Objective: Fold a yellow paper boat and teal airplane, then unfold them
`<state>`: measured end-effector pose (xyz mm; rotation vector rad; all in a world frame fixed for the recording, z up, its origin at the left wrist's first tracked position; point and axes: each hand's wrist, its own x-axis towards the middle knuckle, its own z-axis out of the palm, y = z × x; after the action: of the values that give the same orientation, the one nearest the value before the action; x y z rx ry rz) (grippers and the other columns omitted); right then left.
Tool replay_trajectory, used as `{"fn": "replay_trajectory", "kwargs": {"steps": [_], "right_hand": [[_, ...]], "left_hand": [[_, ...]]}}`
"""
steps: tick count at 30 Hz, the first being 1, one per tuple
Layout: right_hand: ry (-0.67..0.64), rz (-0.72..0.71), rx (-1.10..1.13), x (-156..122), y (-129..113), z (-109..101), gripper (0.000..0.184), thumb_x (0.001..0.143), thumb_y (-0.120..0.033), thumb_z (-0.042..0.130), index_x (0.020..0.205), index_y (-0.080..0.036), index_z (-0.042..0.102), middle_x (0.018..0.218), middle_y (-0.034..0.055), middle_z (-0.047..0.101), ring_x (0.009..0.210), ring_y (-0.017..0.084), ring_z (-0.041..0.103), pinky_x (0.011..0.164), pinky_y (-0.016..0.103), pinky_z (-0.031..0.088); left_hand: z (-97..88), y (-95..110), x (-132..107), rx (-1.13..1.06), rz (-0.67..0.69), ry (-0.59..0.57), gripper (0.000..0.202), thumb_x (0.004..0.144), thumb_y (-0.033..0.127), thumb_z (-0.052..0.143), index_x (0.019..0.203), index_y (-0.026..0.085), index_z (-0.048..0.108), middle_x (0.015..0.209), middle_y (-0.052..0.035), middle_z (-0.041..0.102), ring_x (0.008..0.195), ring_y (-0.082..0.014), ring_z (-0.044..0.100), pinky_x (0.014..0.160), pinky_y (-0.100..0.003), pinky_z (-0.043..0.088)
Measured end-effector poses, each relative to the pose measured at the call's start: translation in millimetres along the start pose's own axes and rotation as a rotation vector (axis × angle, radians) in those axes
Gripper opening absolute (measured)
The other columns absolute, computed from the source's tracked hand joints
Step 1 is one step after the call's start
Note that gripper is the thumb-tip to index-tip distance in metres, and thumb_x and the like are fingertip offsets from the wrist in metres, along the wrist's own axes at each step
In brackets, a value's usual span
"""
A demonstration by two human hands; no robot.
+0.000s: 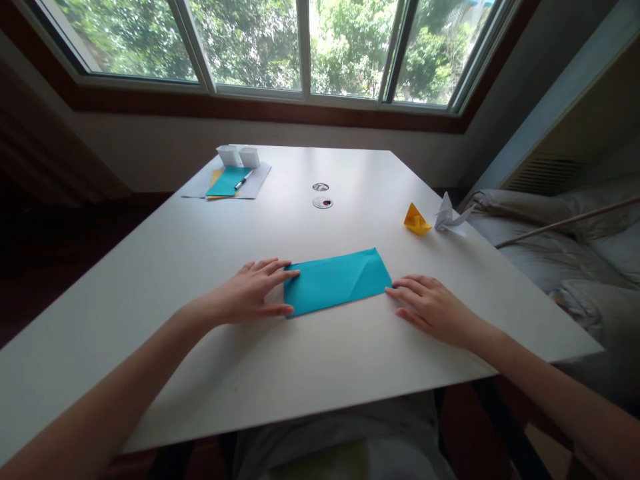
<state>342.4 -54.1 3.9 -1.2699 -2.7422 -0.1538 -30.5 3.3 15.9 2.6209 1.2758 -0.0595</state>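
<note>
A folded sheet of turquoise paper (335, 281) lies on the white table in front of me, a long rectangle with a slanting crease towards its right end. My left hand (257, 290) rests at its left end, fingers spread, the fingertips and thumb touching the paper's edge. At the opposite end is my right hand (425, 303), palm down with its fingers stretched out, the fingertips at the lower right corner. Neither hand grips the paper.
To the right stand a yellow paper boat (417, 220) and a white folded paper figure (450, 217). At the far left, two white cups (239, 157) stand by turquoise paper sheets (227, 181) with a pen (243, 179) on top. Two round discs (322, 203) lie mid-table.
</note>
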Motion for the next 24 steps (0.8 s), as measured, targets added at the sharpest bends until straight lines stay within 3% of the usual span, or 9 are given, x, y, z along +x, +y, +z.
{"fn": "replay_trajectory", "kwargs": {"steps": [5,8,11,13,17,24], "right_hand": [[-0.034,0.096,-0.029,32,24,6,0.042,0.093,-0.041,0.032,0.122,-0.018,0.052,0.116,0.0126,0.056,0.107,0.026,0.049,0.087,0.042,0.041],[-0.085,0.152,0.001,60,31,8,0.047,0.093,-0.045,0.028,0.126,-0.018,0.049,0.116,0.0139,0.055,0.106,0.027,0.049,0.086,0.041,0.042],[-0.135,0.181,0.022,88,30,8,0.050,0.091,-0.046,0.030,0.130,-0.017,0.044,0.117,0.0155,0.052,0.105,0.028,0.049,0.086,0.041,0.042],[-0.154,0.189,0.026,102,29,9,0.051,0.090,-0.048,0.033,0.131,-0.018,0.041,0.120,0.0158,0.050,0.108,0.029,0.047,0.087,0.041,0.041],[-0.160,0.207,0.044,114,28,11,0.050,0.090,-0.047,0.034,0.132,-0.020,0.040,0.122,0.0141,0.048,0.107,0.029,0.046,0.088,0.042,0.040],[-0.089,0.218,0.063,107,29,24,0.050,0.091,-0.043,0.032,0.135,-0.019,0.036,0.127,0.0137,0.046,0.110,0.031,0.044,0.090,0.047,0.038]], "left_hand": [[-10.3,21,-3,-0.063,0.111,-0.002,0.042,0.078,0.061,0.046,0.110,0.038,0.061,0.134,-0.0019,0.044,0.131,-0.0307,0.027,0.101,-0.047,0.032],[-15.1,42,-3,-0.133,0.224,-0.076,0.033,0.080,0.056,0.049,0.105,0.041,0.063,0.136,0.0012,0.042,0.132,-0.0299,0.025,0.100,-0.045,0.034],[-16.5,52,5,-0.197,0.308,-0.093,0.032,0.082,0.049,0.050,0.108,0.036,0.063,0.133,-0.0012,0.045,0.130,-0.0267,0.029,0.101,-0.040,0.035],[-15.0,48,16,-0.195,0.237,-0.003,0.036,0.085,0.045,0.046,0.116,0.031,0.058,0.127,-0.0052,0.050,0.122,-0.0249,0.039,0.098,-0.039,0.038],[-5.5,32,39,-0.092,-0.115,0.219,0.047,0.087,0.046,0.035,0.122,0.020,0.054,0.119,-0.0113,0.054,0.109,-0.0276,0.048,0.089,-0.044,0.041],[13.8,39,48,-0.150,-0.219,0.234,0.045,0.089,0.045,0.026,0.111,0.027,0.061,0.119,-0.0078,0.054,0.114,-0.0302,0.043,0.087,-0.049,0.036]]}}
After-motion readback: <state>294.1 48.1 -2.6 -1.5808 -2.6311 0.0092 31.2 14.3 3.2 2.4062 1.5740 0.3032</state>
